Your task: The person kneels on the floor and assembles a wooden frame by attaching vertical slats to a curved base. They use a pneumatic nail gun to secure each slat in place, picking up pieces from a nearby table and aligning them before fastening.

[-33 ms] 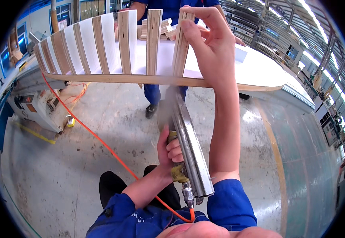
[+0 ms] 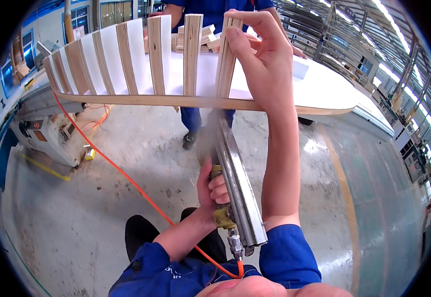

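My left hand (image 2: 213, 188) is wrapped round the grip of an air nail gun (image 2: 241, 190) with a long metal magazine. Its nose points away from me at the front edge of a white-topped board (image 2: 265, 103), just below an upright plywood slat (image 2: 226, 62). A blur covers the nose, so I cannot tell whether it touches the edge. Thumb and fingers of my right hand (image 2: 270, 59) pinch the top of that slat and keep it standing. To its left another plywood slat (image 2: 192, 54) and several more stand in a row along the board's curved edge.
An orange air hose (image 2: 121, 171) runs from the gun past my left arm to the board's left end. Across the board stands a person in blue (image 2: 215, 12), near a pile of plywood pieces (image 2: 205, 37). A grey machine (image 2: 47, 138) is at the left.
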### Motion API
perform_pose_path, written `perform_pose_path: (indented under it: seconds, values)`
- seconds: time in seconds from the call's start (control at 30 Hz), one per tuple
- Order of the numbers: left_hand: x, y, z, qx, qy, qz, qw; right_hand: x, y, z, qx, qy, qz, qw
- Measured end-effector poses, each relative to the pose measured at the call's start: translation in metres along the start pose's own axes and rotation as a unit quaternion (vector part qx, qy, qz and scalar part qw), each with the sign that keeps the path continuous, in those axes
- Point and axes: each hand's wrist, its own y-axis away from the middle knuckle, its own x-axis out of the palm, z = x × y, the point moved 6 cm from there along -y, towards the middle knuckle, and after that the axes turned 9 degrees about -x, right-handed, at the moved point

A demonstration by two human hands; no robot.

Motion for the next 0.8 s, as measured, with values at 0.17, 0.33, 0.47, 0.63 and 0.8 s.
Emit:
perform_pose_path:
  seconds: [0.17, 0.33, 0.47, 0.63, 0.8]
  values:
    - [-0.015, 0.002, -0.004, 0.005, 0.014, -0.043, 0.999, -0.006, 0.000, 0.003, -0.004, -0.008, -0.011, 1.000]
    - [-0.002, 0.003, 0.003, 0.012, 0.045, -0.026, 0.999, -0.001, -0.003, 0.018, -0.008, 0.046, -0.024, 0.999]
    - [0.000, -0.001, 0.004, -0.013, 0.027, -0.030, 0.999, -0.007, -0.004, 0.019, 0.029, 0.052, -0.008, 0.998]
    - [-0.004, 0.007, 0.001, 0.041, 0.017, -0.047, 0.998, -0.003, -0.001, 0.016, 0.010, 0.024, -0.014, 1.000]
    - [-0.013, 0.007, 0.004, 0.004, 0.023, -0.060, 0.998, -0.009, -0.001, 0.004, -0.046, 0.023, -0.017, 0.999]
